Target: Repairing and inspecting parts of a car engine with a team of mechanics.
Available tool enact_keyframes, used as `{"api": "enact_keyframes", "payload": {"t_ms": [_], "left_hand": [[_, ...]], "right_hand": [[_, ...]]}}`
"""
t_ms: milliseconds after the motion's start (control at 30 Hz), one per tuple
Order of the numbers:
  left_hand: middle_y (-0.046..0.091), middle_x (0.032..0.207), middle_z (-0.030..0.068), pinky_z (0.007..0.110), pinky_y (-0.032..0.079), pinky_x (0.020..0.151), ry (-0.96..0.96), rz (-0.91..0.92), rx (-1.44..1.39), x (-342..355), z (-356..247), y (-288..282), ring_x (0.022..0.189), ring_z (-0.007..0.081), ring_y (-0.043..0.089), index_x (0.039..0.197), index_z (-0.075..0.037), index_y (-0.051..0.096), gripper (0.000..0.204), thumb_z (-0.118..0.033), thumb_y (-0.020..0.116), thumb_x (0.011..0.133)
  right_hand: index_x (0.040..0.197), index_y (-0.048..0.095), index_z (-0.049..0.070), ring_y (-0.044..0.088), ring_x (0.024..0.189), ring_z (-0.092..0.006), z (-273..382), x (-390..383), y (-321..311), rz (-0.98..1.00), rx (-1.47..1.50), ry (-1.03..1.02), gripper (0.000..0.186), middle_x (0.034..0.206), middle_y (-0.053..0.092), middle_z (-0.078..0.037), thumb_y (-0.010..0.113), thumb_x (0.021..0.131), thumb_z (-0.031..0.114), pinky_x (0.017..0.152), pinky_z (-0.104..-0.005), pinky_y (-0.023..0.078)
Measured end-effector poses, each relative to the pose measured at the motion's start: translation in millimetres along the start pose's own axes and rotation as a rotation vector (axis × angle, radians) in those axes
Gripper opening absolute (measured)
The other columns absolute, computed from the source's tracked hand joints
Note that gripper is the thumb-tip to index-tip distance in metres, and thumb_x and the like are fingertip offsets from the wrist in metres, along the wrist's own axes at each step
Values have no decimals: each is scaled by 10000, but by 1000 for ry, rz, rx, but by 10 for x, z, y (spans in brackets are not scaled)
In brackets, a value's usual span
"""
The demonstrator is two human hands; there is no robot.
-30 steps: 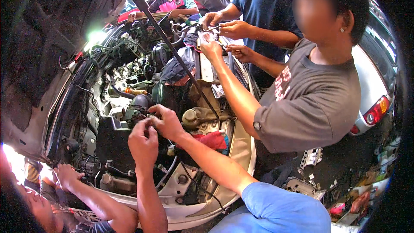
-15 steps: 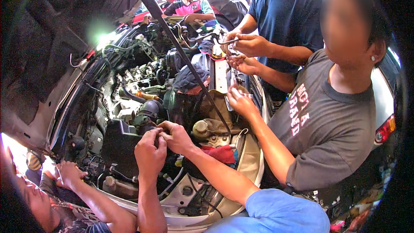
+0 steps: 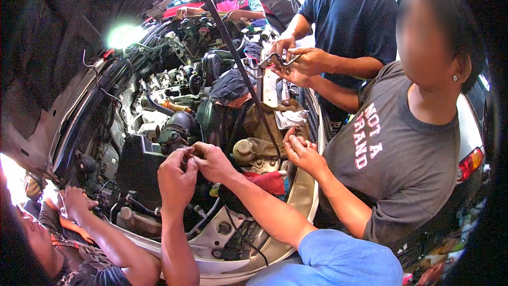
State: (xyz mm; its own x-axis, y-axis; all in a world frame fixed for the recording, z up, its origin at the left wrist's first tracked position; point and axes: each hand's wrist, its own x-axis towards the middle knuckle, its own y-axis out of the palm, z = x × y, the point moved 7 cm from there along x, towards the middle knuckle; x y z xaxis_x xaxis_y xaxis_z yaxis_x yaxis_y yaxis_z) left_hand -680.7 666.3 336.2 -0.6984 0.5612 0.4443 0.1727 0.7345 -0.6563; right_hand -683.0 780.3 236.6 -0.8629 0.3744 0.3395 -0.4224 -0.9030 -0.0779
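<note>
My left hand (image 3: 176,181) and my right hand (image 3: 212,163) meet above the engine bay, fingertips pinched together. Whatever small thing they hold is hidden between the fingers. Just beyond them lie a black ribbed air intake hose (image 3: 181,124) and a black box-shaped cover (image 3: 138,164). A red cloth (image 3: 266,182) rests right of my right wrist, near a capped fluid reservoir (image 3: 244,152). Across from me, a co-worker in a dark blue shirt holds a bent metal pipe (image 3: 275,59) with both hands. A co-worker in grey has a hand (image 3: 304,153) beside a crumpled white wrapper (image 3: 291,119).
A slanted hood prop rod (image 3: 233,50) crosses the bay, and the raised hood (image 3: 58,69) covers the left. A dark cloth (image 3: 232,86) lies on the engine. Another person's hand (image 3: 76,201) works at the near left. The car's fender edge (image 3: 312,190) curves along the right.
My hands remain pinched together, shifted slightly in view. The bent pipe has turned in the co-worker's hands. The grey-shirted person's hand has drawn lower, and the white wrapper now shows beside it.
</note>
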Motion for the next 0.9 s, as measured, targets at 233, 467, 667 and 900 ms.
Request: {"api": "enact_keyframes", "payload": {"t_ms": [233, 467, 667, 900], "left_hand": [[722, 958, 171, 359, 547, 729, -31, 25, 1, -12, -6, -26, 782, 265, 704, 1102, 3, 704, 260, -54, 620, 863], [724, 972, 171, 351, 546, 727, -10, 2, 20, -36, -71, -80, 767, 255, 698, 1113, 0, 705, 274, -60, 628, 858], [726, 985, 172, 349, 546, 728, -13, 44, 29, -43, -81, -69, 750, 244, 688, 1124, 0, 704, 286, -73, 636, 856], [725, 1005, 177, 362, 549, 744, 17, 46, 51, -44, -88, -76, 798, 281, 705, 1122, -5, 704, 287, -82, 622, 858]], "right_hand": [[1048, 662, -17, 696, 941, -372, 20, 10, -13, 19, 17, -1, 238, 972, 701, -231, 688, 893, 163, 814, -427, 532], [1046, 677, -12, 710, 916, -311, 43, -3, -88, 36, -4, 77, 243, 961, 711, -213, 689, 904, 186, 806, -395, 535], [1063, 678, -10, 711, 918, -300, 58, -4, -94, 34, -33, 50, 247, 970, 715, -207, 676, 906, 181, 816, -390, 536], [1075, 668, -23, 614, 846, -116, 30, -3, -64, 53, 19, 49, 205, 908, 700, -87, 659, 921, 112, 776, -308, 519]]}}
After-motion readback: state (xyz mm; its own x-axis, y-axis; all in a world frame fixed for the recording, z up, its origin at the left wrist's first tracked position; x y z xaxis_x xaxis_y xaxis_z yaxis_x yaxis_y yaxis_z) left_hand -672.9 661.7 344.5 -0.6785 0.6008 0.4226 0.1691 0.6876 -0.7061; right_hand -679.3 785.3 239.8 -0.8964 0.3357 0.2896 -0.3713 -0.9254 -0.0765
